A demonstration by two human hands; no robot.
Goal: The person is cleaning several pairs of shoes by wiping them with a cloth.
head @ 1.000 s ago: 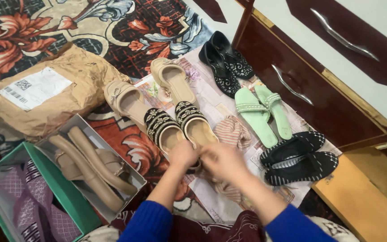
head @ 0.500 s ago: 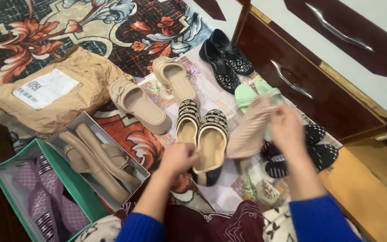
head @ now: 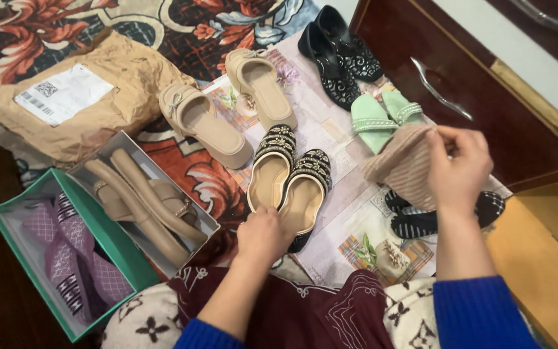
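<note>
Patterned carpet and a printed sheet (head: 330,139) on the floor carry rows of shoes. Nearest, the left hand (head: 263,236) rests closed at the heels of the embroidered black slippers (head: 289,181), whose long axes run straight away from it, toes pointing far. To the right and farther off, the right hand (head: 458,169) pinches a striped cloth (head: 403,163) above the black flats (head: 421,220), beside the green sandals (head: 382,116).
</note>
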